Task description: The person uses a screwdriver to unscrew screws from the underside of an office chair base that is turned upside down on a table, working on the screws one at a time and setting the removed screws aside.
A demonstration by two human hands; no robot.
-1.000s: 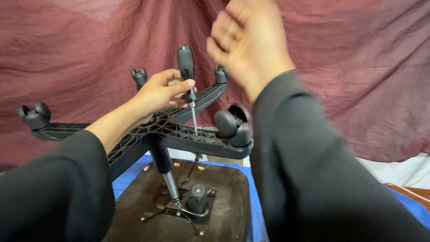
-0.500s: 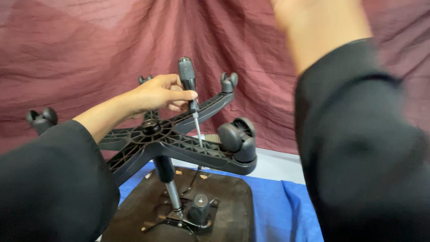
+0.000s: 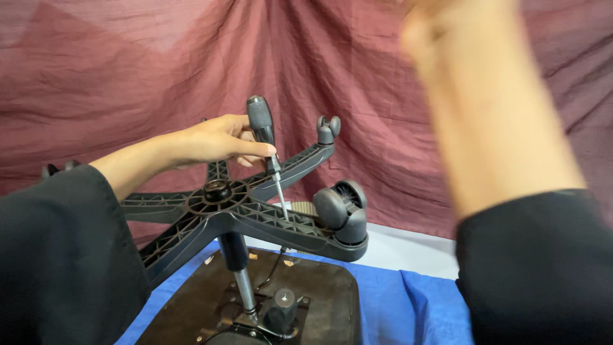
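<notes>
Left hand grips screwdriver over chair base; right hand's grip unclear.

My sleeves are black. The screwdriver has a dark grey handle, the ribbed chair base is black, the far curtain maroon, the near cloth blue.
</notes>
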